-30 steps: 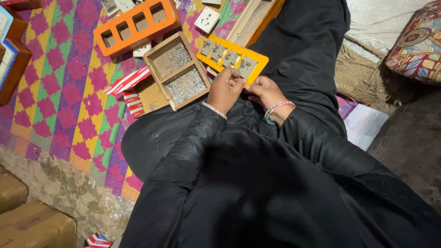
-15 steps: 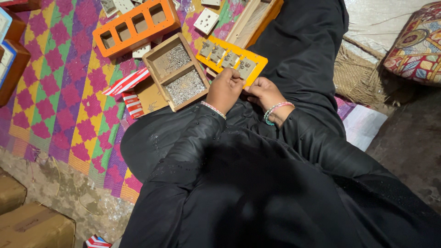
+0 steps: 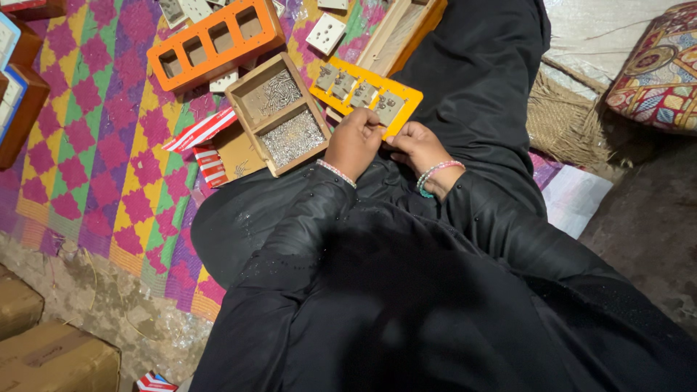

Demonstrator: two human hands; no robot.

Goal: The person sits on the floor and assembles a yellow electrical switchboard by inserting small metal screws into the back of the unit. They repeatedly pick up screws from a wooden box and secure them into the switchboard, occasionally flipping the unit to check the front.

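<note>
A yellow-orange holder plate with several grey switch parts set in its slots rests on my lap, tilted away from me. My left hand is curled at the plate's near edge, its fingers closed against it. My right hand, with beaded bangles at the wrist, sits just right of it, fingers bent at the same edge. Whether either hand pinches a small part is hidden. A wooden two-compartment box filled with small metal screws lies just left of my left hand.
An empty orange slotted frame lies on the pink, green and yellow checked mat. White switch plates lie beyond it, a red-and-white striped packet beside the box, a wooden tray behind, cardboard boxes bottom left, a patterned cushion right.
</note>
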